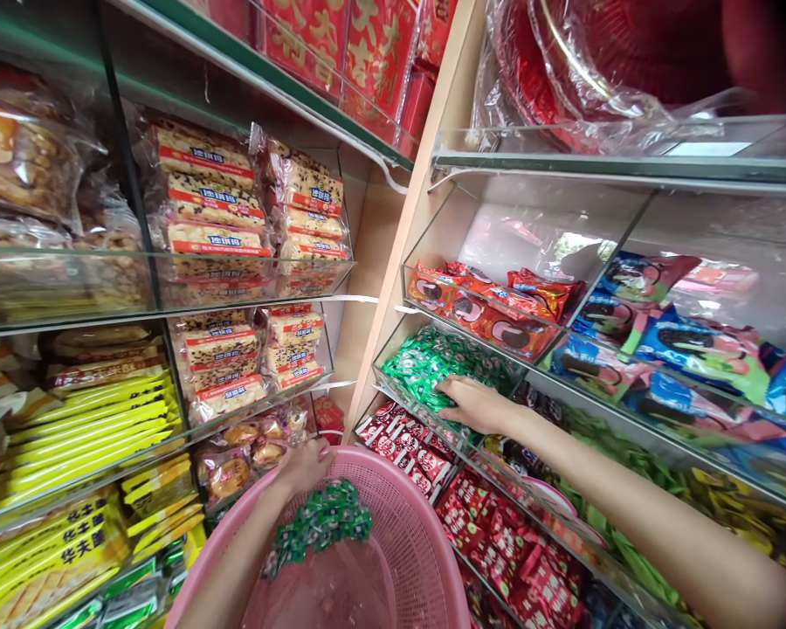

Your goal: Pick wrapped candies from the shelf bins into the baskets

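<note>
My left hand [303, 465] grips the far rim of a pink plastic basket [425, 524], with the fingers closed over its edge. Inside the basket lies a heap of green-wrapped candies [331, 520]. My right hand [468, 404] reaches over the front of a clear shelf bin and touches the green-wrapped candies [419, 358] piled there. Its visible fingers are apart and rest on the pile; the fingertips are partly hidden, and I see nothing held in them.
Red snack packs [491, 301] and blue snack packs [694, 345] fill the bins above. Below are red-wrapped sweets [511, 550]. Packaged pastries [213, 196] and yellow packets [98, 428] line the left shelves. Glass shelf edges [629, 166] and a wooden post [399, 227] stand close by.
</note>
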`<state>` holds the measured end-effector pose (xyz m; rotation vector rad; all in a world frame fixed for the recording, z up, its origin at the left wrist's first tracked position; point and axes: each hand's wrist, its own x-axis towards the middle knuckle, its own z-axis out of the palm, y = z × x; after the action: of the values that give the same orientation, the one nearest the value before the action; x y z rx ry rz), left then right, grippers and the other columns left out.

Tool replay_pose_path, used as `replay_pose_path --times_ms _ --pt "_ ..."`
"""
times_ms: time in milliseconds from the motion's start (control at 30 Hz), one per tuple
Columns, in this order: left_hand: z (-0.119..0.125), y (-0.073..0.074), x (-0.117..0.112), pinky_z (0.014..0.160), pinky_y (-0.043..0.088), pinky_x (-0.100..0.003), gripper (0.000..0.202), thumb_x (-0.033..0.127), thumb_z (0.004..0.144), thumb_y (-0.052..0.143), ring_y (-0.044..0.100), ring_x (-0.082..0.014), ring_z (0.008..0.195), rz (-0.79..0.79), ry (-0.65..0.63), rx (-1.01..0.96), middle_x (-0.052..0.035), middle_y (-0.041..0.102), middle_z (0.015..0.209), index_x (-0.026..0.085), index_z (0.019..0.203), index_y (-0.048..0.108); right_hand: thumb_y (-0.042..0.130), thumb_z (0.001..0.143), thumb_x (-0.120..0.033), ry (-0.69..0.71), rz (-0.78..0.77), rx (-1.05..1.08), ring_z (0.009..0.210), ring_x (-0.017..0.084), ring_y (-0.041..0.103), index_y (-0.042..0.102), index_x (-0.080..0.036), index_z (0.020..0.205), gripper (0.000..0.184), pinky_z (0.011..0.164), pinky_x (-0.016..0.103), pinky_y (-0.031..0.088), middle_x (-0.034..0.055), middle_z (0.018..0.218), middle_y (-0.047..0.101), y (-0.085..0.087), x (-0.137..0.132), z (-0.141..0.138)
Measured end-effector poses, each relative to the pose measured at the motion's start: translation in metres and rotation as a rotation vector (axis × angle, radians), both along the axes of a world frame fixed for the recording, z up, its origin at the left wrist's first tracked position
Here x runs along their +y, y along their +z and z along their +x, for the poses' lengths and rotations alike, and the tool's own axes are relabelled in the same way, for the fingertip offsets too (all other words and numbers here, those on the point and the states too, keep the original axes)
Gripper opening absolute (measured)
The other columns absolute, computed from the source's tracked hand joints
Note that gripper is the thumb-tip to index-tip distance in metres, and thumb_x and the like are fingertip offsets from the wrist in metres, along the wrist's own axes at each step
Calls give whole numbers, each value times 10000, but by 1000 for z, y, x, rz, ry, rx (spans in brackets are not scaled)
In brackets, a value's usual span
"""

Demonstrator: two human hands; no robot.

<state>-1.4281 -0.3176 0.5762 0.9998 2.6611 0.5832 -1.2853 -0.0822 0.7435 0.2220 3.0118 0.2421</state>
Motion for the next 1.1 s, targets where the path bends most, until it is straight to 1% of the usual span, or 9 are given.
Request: replay_pose_path --times_ms 100,233,400,533,667,767,933,1000,1100 --pt "0 -1 1 698 404 -287 325 426 816 334 601 -214 861 3 4 -10 -57 662 874 211 818 578 504 809 -324 -31 39 -4 1121 245 454 508 -109 1133 389 885 301 360 169 1132 532 -1 -4 3" --pt "0 -1 1 679 403 -289 332 432 817 325 602 -217 844 -9 -1 -9 -63 660 866 209 823 571 510 806 -358 -54 39 29 1089 239 480 520 -146 1110 370 860 292 370 141 1122 544 0 -8 3" --pt "0 -2 1 692 405 -307 332 434 817 315 600 -230 858 -12 -1 0 -66 657 872 211 806 560 508 813 -266 -14 10 94 1019 222 525 531 -159 1071 280 797 264 376 111 1046 596 -2 -8 2" --pt "-2 -4 0 691 408 -304 337 444 815 317 600 -229 861 -13 2 -3 -67 656 885 211 833 561 489 825 -256 5 6 108 978 214 542 555 -168 1050 250 790 261 378 101 1005 607 -5 -9 3" --pt "-3 -6 0 708 408 -293 327 422 820 316 598 -216 870 3 -17 11 -63 656 899 211 836 565 455 837 -228 46 31 90 1038 216 506 498 -182 1175 345 842 284 376 115 1106 555 -5 -12 8" --pt "-4 -8 0 725 406 -298 331 427 821 315 596 -219 886 17 -21 11 -62 656 915 214 841 568 449 830 -208 12 66 17 1107 250 456 414 -159 1272 447 885 325 359 154 1204 479 -5 -15 10" --pt "-4 -7 -2 734 407 -306 347 425 824 308 596 -227 895 23 -21 -1 -76 659 925 205 858 575 508 792 -203 -36 -1 2 1174 261 408 238 -131 1368 639 910 321 338 190 1286 406 -2 -13 8" --pt "-4 -7 -3 738 406 -305 348 428 822 312 598 -224 893 20 -15 -7 -74 663 921 210 874 578 564 756 -222 -90 -27 17 1150 269 435 232 -132 1366 700 881 313 353 197 1283 412 -1 -11 6" --pt "-5 -7 -3 739 407 -303 345 433 820 316 601 -220 886 22 -7 -12 -72 664 923 216 883 577 613 721 -247 -152 -47 39 1035 256 520 278 -170 1339 707 783 287 382 159 1160 525 1 -7 5"
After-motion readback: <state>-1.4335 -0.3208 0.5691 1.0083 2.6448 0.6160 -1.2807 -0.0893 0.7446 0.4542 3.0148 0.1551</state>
